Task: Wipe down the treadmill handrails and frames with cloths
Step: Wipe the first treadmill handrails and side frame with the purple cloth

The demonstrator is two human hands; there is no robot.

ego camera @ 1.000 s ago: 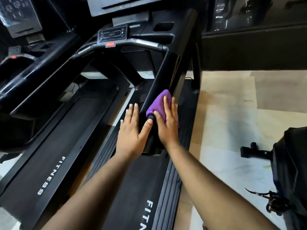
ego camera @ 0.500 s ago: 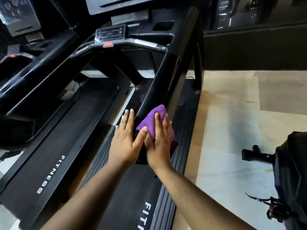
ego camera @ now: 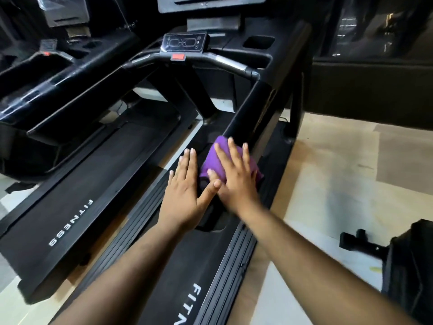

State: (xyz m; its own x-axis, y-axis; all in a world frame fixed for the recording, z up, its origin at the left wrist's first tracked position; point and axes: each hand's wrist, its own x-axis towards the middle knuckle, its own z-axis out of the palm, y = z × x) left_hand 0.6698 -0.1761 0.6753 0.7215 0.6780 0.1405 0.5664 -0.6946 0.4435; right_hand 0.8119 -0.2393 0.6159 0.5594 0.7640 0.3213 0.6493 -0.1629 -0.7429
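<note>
Low on a black treadmill's right handrail [ego camera: 248, 109], a purple cloth [ego camera: 219, 158] is pressed flat against the rail's lower end by the right hand [ego camera: 236, 181], whose fingers are held straight and spread over the fabric rather than curled round it. Just beside that grip, on its left, the left hand [ego camera: 185, 198] is laid open against the same rail with fingers straight, its thumb reaching across to touch the cloth's lower edge. Beyond both hands, the rail is seen rising toward a crossbar carrying a red button [ego camera: 178, 57] and a small control panel [ego camera: 184, 42]. Below the wrists, the running belt [ego camera: 187, 266] is marked with white lettering, partly cut off by the frame's edge. A second treadmill [ego camera: 70, 207] is seen well to the left of the hands, and pale flooring [ego camera: 328, 172] to the right. The right hand is blurred.
</note>
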